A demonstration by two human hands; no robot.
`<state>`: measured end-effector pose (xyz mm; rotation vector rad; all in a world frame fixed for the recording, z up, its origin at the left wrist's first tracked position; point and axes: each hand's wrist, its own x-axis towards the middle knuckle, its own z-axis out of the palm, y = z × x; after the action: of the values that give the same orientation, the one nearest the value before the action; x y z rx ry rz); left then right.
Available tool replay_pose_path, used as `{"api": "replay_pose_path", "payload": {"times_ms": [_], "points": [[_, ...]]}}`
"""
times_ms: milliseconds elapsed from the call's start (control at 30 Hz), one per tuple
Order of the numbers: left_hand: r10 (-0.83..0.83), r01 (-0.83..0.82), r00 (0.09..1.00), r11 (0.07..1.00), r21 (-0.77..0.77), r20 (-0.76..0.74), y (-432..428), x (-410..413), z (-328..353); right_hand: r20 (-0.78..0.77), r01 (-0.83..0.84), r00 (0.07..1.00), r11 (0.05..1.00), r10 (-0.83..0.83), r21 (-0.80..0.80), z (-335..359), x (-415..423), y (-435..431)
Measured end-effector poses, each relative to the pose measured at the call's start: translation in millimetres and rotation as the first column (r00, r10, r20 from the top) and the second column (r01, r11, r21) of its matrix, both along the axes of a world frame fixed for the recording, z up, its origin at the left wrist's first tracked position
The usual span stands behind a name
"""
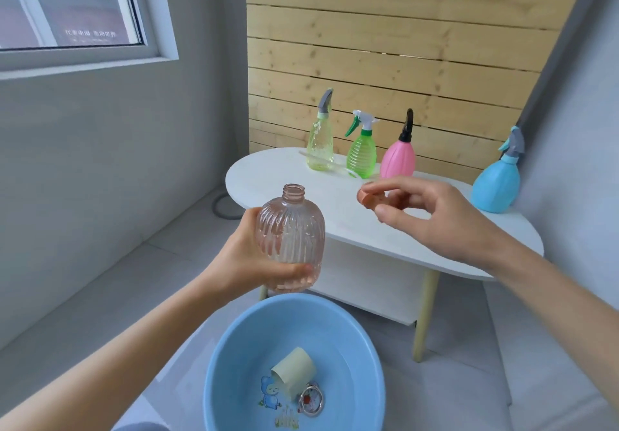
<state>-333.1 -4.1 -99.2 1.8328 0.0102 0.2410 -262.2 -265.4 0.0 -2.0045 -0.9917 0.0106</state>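
You're holding the pink ribbed bottle (289, 239) upright, neck open, just above the blue basin (231, 340), likely so any spill is landing there. Your left hand (244, 256) is wrapping its lower body, thumb across the front. Your right hand (435, 219) is hovering over the white table (284, 176), fingers (395, 184) pinching the small pinkish cap (366, 198), seemingly readying it for the neck.
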Motion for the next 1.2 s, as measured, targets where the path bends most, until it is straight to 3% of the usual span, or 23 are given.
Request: {"api": "replay_pose_path", "payload": {"times_ms": [233,367,633,1200], "points": [[0.028,-0.028,1.0,0.999,0.031,-0.008,4.1,-15.9,-1.8,0.283,-0.051,0.956,0.994,0.078,-0.1,20.9,-40.6,-20.8],[0.058,-0.056,0.998,0.996,0.065,-0.025,6.6,-21.3,-5.1,0.462,-0.046,0.877,0.979,0.135,-0.2,31.4,-54.2,-25.6],[0.136,-0.132,0.99,0.986,0.097,-0.033,8.0,-30.9,-11.9,0.475,-0.127,0.842,0.95,0.255,-0.285,40.1,-83.2,-27.4],[0.218,-0.206,0.974,0.968,0.146,-0.068,6.4,-33.1,-14.7,0.457,-0.109,0.82,0.879,0.343,-0.465,43.8,-77.4,-17.4]]}}
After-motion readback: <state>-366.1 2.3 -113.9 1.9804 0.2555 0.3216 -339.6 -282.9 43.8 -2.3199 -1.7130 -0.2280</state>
